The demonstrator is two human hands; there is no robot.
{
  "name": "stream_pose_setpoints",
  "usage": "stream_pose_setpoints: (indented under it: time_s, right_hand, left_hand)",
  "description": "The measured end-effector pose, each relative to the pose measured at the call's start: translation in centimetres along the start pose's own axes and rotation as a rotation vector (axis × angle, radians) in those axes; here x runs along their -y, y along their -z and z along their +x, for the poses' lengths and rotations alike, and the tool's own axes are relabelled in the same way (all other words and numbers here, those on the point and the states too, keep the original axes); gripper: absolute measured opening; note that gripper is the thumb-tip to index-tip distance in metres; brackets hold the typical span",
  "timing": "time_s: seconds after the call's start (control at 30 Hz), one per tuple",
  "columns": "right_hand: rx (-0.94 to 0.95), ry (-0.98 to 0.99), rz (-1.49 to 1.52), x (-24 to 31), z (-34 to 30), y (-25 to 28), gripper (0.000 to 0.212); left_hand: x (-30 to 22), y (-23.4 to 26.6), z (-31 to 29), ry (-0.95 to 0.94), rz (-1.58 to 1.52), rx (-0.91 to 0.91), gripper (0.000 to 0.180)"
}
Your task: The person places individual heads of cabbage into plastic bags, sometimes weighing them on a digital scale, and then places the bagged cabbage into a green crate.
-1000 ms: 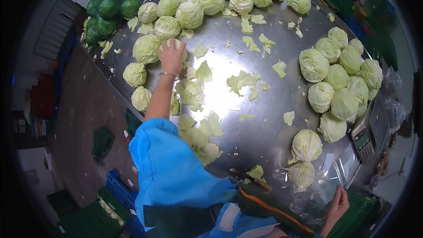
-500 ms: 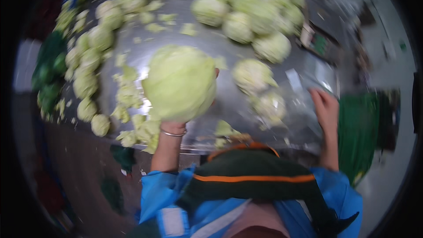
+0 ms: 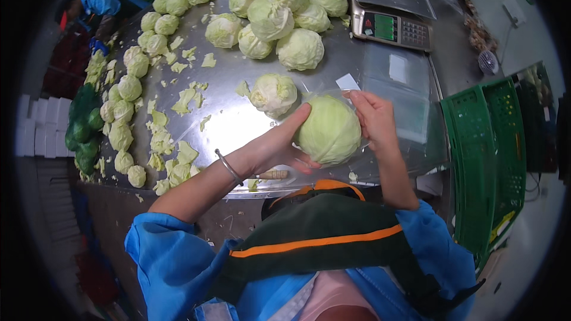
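Note:
A pale green cabbage is in front of me over the near part of the metal table. My left hand grips it from the left, thumb on top and fingers underneath. On its other side my right hand has its fingers closed on a clear plastic bag. The film lies close around the cabbage's right side; how far it covers the cabbage I cannot tell. Another trimmed cabbage rests just beyond my left hand. A wooden-handled knife lies at the near edge, its blade mostly hidden.
Cabbages are heaped at the far side, with a row down the left among loose leaves. A scale stands far right, near flat clear bags. Green crates flank the table. A co-worker is far left.
My left hand has brought the cabbage rightward, close to my right hand. My right hand has moved left from the bag stack and now holds a bag at the cabbage.

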State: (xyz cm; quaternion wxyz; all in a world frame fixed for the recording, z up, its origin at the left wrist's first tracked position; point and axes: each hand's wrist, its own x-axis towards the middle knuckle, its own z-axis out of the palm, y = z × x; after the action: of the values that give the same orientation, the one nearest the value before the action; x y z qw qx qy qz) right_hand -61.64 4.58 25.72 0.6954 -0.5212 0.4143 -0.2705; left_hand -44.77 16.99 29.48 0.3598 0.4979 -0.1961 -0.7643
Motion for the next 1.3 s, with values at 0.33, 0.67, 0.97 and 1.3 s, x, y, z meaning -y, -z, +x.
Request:
stream_pose_setpoints:
  time_s: [0.33,0.67,0.97,1.3]
  right_hand:
    - [0.147,-0.231,0.477,-0.6,1.6,-0.3,0.024]
    - [0.067,-0.017,0.317,0.3,1.8,0.7,0.024]
    - [-0.163,0.387,-0.351,6.2,3.4,6.5,0.027]
    - [-0.495,0.213,-0.234,-11.4,-4.9,6.4,0.022]
  left_hand:
    - [-0.7,-1.4,-2.2,-0.173,1.421,-0.887,0.040]
    - [2.1,2.7,1.4,0.031,0.615,-0.708,0.037]
    - [-6.3,0.8,5.4,-0.486,0.616,-0.716,0.031]
    - [10.6,1.0,9.7,-0.365,0.632,-0.658,0.029]
